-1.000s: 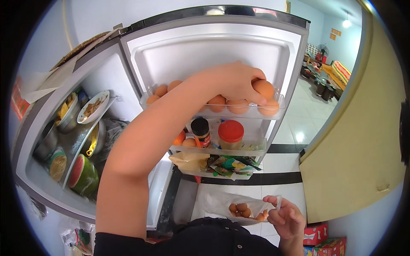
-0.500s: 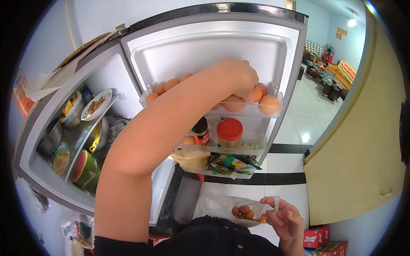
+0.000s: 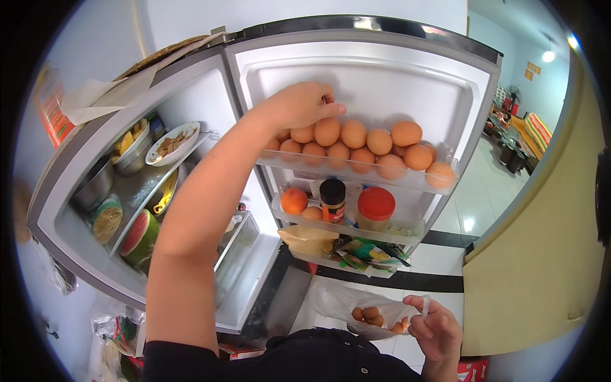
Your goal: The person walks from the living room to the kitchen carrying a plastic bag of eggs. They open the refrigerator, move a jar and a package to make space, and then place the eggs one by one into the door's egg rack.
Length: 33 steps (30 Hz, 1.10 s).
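Note:
My left hand (image 3: 307,105) is just above the left end of the row of brown eggs (image 3: 353,134) on the upper shelf of the fridge door. Its fingers are loosely curled, with a gap between thumb and fingers, and no egg shows in them. The eggs lie piled along the clear door shelf (image 3: 356,170). At the lower right, my right hand (image 3: 436,331) grips the top of a clear plastic bag (image 3: 334,299). Several brown eggs (image 3: 369,315) lie inside the bag.
On the lower door shelf are a black-lidded jar (image 3: 333,202), a red-lidded jar (image 3: 375,207) and an orange fruit (image 3: 294,200). Packets (image 3: 366,251) fill the bottom shelf. The fridge interior holds a plate of food (image 3: 172,144) and cut watermelon (image 3: 139,240). A yellowish door (image 3: 531,254) stands at the right.
My left hand has moved left along the egg shelf, uncovering the eggs on its right side. My right hand still holds the bag. The view has shifted a little.

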Motion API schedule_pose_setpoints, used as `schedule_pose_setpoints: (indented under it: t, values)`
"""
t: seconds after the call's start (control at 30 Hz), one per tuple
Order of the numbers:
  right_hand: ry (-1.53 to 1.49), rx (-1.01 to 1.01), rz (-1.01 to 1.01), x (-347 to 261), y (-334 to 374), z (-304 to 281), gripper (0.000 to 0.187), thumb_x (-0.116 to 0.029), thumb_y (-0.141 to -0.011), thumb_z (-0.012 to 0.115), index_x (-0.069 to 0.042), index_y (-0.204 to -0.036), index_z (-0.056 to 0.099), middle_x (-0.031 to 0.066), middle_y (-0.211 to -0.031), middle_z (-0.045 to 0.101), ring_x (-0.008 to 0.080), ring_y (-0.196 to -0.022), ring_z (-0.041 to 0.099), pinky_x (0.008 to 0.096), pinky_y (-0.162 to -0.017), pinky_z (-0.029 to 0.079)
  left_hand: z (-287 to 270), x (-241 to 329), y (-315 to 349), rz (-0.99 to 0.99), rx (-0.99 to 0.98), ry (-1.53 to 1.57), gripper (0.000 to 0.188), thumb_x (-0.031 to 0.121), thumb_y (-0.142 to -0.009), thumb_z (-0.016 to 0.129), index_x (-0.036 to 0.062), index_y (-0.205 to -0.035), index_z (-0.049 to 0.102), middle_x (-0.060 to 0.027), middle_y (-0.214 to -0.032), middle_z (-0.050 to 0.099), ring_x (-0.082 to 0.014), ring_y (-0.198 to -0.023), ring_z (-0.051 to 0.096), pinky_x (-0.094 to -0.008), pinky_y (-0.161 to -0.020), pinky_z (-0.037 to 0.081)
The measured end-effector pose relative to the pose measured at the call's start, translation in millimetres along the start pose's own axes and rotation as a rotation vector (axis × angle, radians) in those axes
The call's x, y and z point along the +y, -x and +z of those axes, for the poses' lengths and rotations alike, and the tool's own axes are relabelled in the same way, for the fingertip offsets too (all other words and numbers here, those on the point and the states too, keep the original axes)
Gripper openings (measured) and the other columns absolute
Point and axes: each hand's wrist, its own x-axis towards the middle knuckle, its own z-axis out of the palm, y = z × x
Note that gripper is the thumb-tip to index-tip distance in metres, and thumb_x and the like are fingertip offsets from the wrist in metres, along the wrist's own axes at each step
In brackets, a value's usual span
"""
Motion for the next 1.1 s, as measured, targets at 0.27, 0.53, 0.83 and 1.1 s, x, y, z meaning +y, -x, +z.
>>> schedule_pose_setpoints:
  t: [0.27, 0.53, 0.83, 1.1]
  values:
    - [0.014, 0.007, -0.004, 8, -8, 17, 0.073, -0.042, -0.077, 0.06, 0.015, -0.12, 0.044, -0.0051, -0.054, 0.035, 0.0049, -0.05, 0.029, 0.0221, -0.054, 0.021, 27, -51, 24, -0.106, 0.29, -0.063, 0.039, 0.037, -0.092, 0.044, -0.001, -0.091, 0.054, -0.0213, -0.091, 0.058, -0.0395, -0.086, 0.056, -0.0433, -0.075, 0.045]
    - [0.033, -0.015, 0.013, 14, -19, 33, 0.076, -0.046, -0.077, 0.061, 0.014, -0.12, 0.042, -0.0038, -0.057, 0.039, 0.0042, -0.051, 0.029, 0.0206, -0.052, 0.02, 43, -59, 41, -0.023, 0.401, -0.023, 0.038, 0.037, -0.091, 0.045, 0.0002, -0.096, 0.054, -0.0183, -0.102, 0.056, -0.0378, -0.092, 0.055, -0.0432, -0.082, 0.045]
    - [-0.027, -0.063, -0.039, 21, -22, 35, 0.073, -0.04, -0.079, 0.062, 0.014, -0.122, 0.04, 0.0209, -0.127, 0.043, 0.003, -0.053, 0.034, 0.0199, -0.05, 0.025, 47, -68, 68, 0.166, 0.683, 0.062, 0.033, 0.028, -0.089, 0.052, 0.0019, -0.108, 0.053, -0.0164, -0.112, 0.05, -0.0291, -0.099, 0.054, -0.0354, -0.085, 0.045]
    - [-0.07, -0.13, 0.014, 20, -25, 40, 0.072, -0.036, -0.079, 0.062, 0.015, -0.122, 0.035, 0.0225, -0.126, 0.036, 0.0042, -0.052, 0.036, 0.0205, -0.049, 0.028, 138, 24, 194, -0.001, -0.81, 1.256, 0.021, 0.017, -0.094, 0.046, 0.0, -0.1, 0.056, -0.0082, -0.096, 0.06, -0.017, -0.092, 0.059, -0.03, -0.082, 0.047]
